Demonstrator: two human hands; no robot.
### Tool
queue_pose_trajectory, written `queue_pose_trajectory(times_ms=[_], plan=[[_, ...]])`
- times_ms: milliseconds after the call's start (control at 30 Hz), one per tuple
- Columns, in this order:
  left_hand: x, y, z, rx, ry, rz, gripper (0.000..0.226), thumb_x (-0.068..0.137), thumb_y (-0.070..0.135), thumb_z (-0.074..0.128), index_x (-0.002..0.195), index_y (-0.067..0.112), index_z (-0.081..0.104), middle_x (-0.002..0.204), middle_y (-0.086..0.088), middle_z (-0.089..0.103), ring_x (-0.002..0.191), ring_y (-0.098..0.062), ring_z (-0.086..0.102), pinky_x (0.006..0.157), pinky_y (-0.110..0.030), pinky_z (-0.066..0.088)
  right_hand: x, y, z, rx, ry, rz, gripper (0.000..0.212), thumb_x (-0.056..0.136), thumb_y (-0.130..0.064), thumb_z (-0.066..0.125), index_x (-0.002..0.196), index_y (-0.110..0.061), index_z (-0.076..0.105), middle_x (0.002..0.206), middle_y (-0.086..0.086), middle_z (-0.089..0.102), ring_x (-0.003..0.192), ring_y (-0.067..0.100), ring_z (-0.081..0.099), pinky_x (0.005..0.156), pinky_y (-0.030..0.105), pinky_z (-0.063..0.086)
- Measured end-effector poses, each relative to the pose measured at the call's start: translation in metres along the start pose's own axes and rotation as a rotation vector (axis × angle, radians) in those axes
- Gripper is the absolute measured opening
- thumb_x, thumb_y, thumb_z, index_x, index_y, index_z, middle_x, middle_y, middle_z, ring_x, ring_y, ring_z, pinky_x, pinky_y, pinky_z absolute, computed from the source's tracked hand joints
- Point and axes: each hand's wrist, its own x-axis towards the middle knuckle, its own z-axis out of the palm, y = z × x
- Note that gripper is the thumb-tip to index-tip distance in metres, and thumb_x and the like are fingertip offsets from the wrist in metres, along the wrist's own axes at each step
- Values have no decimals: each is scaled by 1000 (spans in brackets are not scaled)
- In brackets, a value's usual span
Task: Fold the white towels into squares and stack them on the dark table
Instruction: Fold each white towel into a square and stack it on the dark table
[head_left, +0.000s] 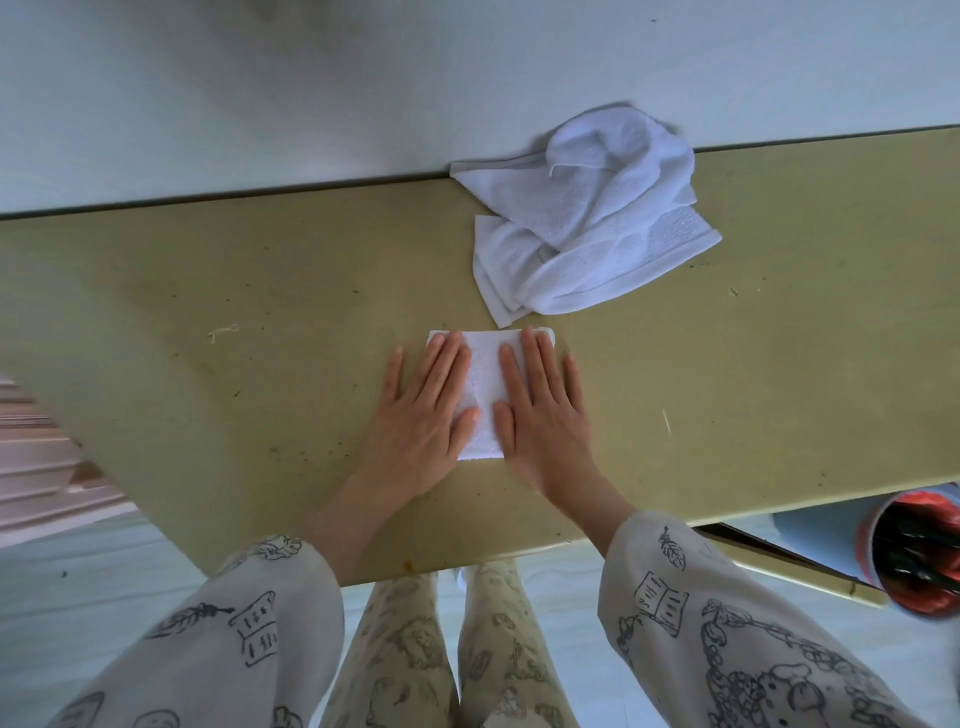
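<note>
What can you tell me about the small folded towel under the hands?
The folded towel is white terry cloth, folded into a small flat rectangle. It lies on the table, just in front of the loose towel pile. Both hands press flat on it: left hand on its left side, right hand on its right.

Item: white towels, two lots, on the olive-toned table (260, 291)
I see one folded towel (485, 374) lying flat as a small rectangle near the front edge; just behind it a crumpled heap of unfolded towels (587, 223) rests against the wall
</note>
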Motion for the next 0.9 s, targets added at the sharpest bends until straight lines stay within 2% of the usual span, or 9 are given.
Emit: queue_pose_trajectory(times_ms=[133, 233, 367, 433, 500, 600, 667, 800, 900], plan=[[1, -6, 0, 16, -16, 43, 74, 88, 54, 34, 144, 7, 24, 153, -13, 23, 142, -24, 19, 112, -53, 18, 1, -1, -3, -12, -34, 5, 57, 94, -35, 25, 144, -8, 24, 152, 17, 24, 142, 27, 13, 113, 45, 13], [2, -6, -4, 18, -55, 62, 75, 88, 55, 33, 143, 6, 27, 152, -16, 24, 142, -27, 20, 112, -50, 21, 2, -2, -10, -19, -87, 25, 57, 94, -36, 25, 144, -8, 25, 152, 16, 27, 142, 27, 20, 114, 46, 17], [3, -4, -16, 23, -115, 31, 72, 86, 54, 32, 140, 7, 35, 150, -15, 30, 139, -27, 28, 108, -50, 26, 6, -5, -28, 52, -164, 30, 56, 90, -33, 27, 138, -6, 42, 146, 17, 37, 137, 31, 33, 107, 52, 33], [2, 1, -23, 25, -138, -17, 66, 86, 50, 30, 136, 8, 43, 145, -13, 39, 134, -26, 38, 101, -51, 36, 4, -5, -36, 156, -162, 55, 54, 89, -29, 29, 133, -6, 48, 145, 18, 39, 135, 33, 35, 104, 52, 37], [-2, 5, -30, 13, -97, -42, 57, 86, 44, 30, 128, 10, 53, 135, -11, 52, 123, -26, 51, 91, -49, 45, -2, -7, -44, 235, -89, 131, 47, 88, -25, 38, 128, -4, 52, 139, 21, 45, 127, 37, 46, 97, 49, 45], [-13, 4, -31, -63, 75, -78, 32, 85, 29, 50, 114, 16, 56, 110, -5, 62, 99, -27, 61, 81, -41, 49, -8, -18, -54, 353, 2, 344, 40, 88, -15, 56, 126, -2, 52, 129, 20, 52, 115, 37, 51, 93, 46, 47], [-17, 2, -35, -181, 85, -187, 34, 81, 22, 67, 111, 15, 54, 104, -6, 61, 96, -29, 59, 80, -40, 46, -7, -25, -58, 389, -61, 512, 43, 87, -22, 62, 125, -4, 51, 126, 14, 50, 114, 31, 46, 94, 39, 41], [-8, -1, -44, -455, -135, -557, 40, 89, 34, 56, 121, 13, 47, 121, -4, 50, 115, -26, 42, 93, -36, 35, 3, -30, -58, 291, -219, 701, 54, 81, -43, 66, 120, -10, 47, 120, 6, 46, 112, 24, 42, 92, 35, 35], [4, -2, -46, -543, -290, -720, 37, 81, 29, 60, 112, 10, 51, 115, -6, 57, 112, -27, 47, 91, -39, 42, 8, -32, -60, 287, -313, 743, 60, 78, -44, 68, 122, -10, 43, 123, 7, 46, 116, 25, 41, 95, 38, 36]])
